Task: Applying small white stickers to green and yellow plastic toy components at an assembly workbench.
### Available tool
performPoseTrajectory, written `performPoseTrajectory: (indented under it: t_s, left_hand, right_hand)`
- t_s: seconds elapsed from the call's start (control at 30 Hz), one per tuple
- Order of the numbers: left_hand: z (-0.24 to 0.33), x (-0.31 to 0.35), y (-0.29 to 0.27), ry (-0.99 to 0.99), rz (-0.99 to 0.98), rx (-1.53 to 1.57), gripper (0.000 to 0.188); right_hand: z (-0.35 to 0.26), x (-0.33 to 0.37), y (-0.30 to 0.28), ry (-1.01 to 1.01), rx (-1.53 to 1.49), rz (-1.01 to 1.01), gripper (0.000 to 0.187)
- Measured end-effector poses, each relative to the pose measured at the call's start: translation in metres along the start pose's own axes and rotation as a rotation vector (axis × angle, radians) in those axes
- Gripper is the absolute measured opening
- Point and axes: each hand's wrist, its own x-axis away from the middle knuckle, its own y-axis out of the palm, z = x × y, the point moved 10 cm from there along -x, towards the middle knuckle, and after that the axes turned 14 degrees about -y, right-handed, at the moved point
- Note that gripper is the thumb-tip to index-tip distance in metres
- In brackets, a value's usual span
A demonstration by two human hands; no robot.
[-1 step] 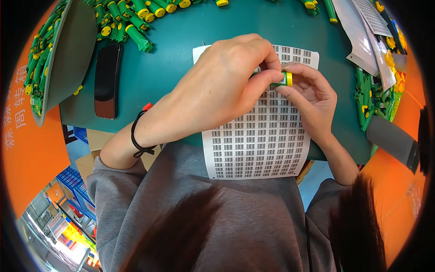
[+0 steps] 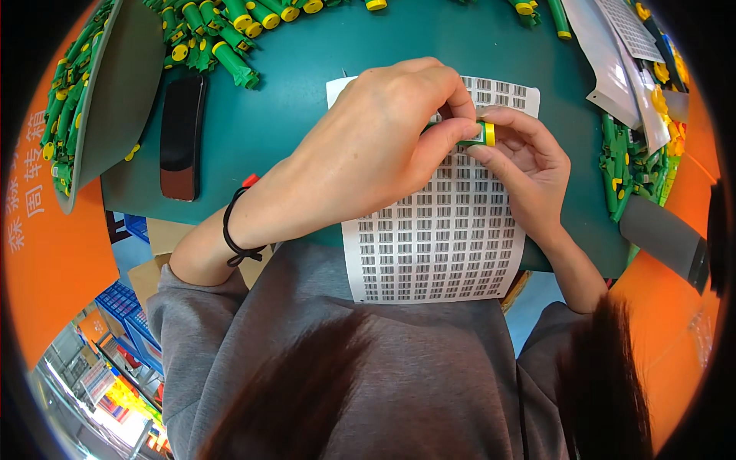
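My left hand [image 2: 399,115] reaches across the middle with its thumb and fingertips closed on a small green plastic tube with a yellow end [image 2: 489,135]. The thumb presses against a small white label on the tube's green side. At the yellow end, the thumb and forefinger of my right hand [image 2: 533,157] grip the same tube from the right. Most of its green body is hidden behind my left hand. Beneath both hands lies a white sheet of small printed labels [image 2: 429,261], its near end hanging over the table's edge.
The table top is a green mat [image 2: 322,46]. Green tubes with yellow ends [image 2: 207,31] are heaped at the far left. A dark phone [image 2: 182,138] lies on the left beside a grey bin [image 2: 126,92]. More green parts [image 2: 621,165] and white sheets [image 2: 606,69] are at right.
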Motion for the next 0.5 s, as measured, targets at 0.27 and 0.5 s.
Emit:
performPoseTrajectory:
  t_s: [0.27, 0.5]
  left_hand:
    - [-0.038, -0.002, 0.015, -0.328, -0.188, 0.393, 0.024]
    - [-0.053, 0.019, -0.041, -0.347, 0.026, 0.622, 0.037]
  right_hand:
    - [-0.005, -0.003, 0.004, -0.011, -0.014, -0.043, 0.042]
    - [-0.029, -0.053, 0.015, -0.144, 0.097, -0.105, 0.052]
